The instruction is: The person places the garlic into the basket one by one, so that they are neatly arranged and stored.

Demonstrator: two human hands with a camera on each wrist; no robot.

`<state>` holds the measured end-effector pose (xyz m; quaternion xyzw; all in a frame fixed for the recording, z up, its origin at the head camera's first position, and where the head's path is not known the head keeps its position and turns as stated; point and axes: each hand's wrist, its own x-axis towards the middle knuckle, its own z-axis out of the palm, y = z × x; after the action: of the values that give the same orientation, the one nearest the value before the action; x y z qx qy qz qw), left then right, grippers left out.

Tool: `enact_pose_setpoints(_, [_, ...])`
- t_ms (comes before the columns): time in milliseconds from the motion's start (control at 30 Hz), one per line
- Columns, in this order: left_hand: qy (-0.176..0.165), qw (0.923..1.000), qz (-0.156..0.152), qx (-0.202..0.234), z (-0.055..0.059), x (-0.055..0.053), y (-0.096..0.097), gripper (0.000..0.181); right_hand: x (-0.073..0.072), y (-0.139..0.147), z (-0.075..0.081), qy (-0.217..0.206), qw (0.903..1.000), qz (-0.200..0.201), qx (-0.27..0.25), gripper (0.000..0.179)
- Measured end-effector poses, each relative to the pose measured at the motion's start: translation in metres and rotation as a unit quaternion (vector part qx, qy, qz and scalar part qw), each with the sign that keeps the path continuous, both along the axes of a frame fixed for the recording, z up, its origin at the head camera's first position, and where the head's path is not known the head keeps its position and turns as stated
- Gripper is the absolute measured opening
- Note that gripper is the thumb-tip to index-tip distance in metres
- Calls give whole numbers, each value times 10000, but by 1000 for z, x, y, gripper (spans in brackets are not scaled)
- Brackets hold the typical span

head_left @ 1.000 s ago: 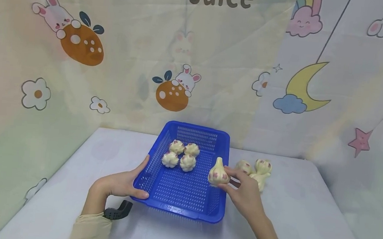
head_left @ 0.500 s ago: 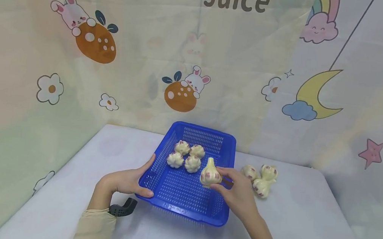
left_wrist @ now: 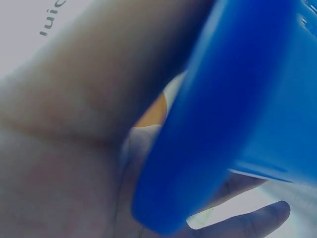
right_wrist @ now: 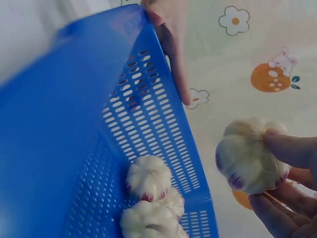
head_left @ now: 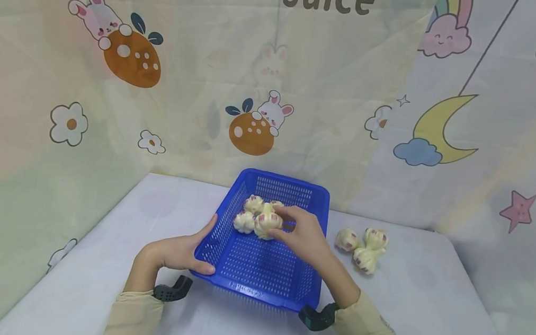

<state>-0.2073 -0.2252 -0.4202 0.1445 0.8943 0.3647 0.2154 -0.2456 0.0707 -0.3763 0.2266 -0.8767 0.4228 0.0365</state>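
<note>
Backdrop: pale pastel fabric sheet (head_left: 200, 66) printed with rabbits, flowers and a yellow moon, lettered "Juice".
Surface: white cloth-covered table (head_left: 408, 313) in front of it.
Basket: blue rectangular plastic basket (head_left: 249, 292) with perforated walls and floor, on the table.
Left hand: the person's left hand (head_left: 176, 252) grips the basket at its near left corner, thumb at the near rim.
Right hand: the person's right hand (head_left: 304, 233) pinches one cream garlic bulb with pinkish-purple patches (head_left: 267, 224) between thumb and fingers.
Held bulb, position: over the basket, stem upward, above the grouped bulbs and partly hiding them.
Bulbs in basket: matching ones at front left (head_left: 244, 222), back left (head_left: 254, 204) and back right (head_left: 276, 204), the last mostly covered.
Bulbs outside: three more (head_left: 347, 240) clustered on the table, right of the basket.
Sleeves: beige fabric (head_left: 373, 328), both arms.
</note>
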Motion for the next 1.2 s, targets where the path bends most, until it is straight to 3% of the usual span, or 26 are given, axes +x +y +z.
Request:
enact_pose_setpoints(167, [-6, 10000, 17, -14, -1, -2, 0, 126, -21, -16, -7, -432, 9990, -60, -120, 43])
enact_pose_setpoints(367, [-97, 9999, -44, 105, 0, -3, 3, 128, -37, -28, -27, -1012, 9947, -41, -160, 39])
enact_pose_setpoints(500, [-101, 9999, -52, 101, -2, -3, 4, 128, -40, -33, -38, -1137, 9935, 54, -89, 40])
enact_pose_setpoints(733, [-59, 10000, 2, 18, -1, -2, -2, 126, -43, -41, -53, -1603, 9851, 631, -7, 37])
enact_pose_setpoints(1200, [-110, 9998, -108, 109, 1, -4, 1, 125, -40, -44, -65, -2263, 9680, 1085, 78, 31])
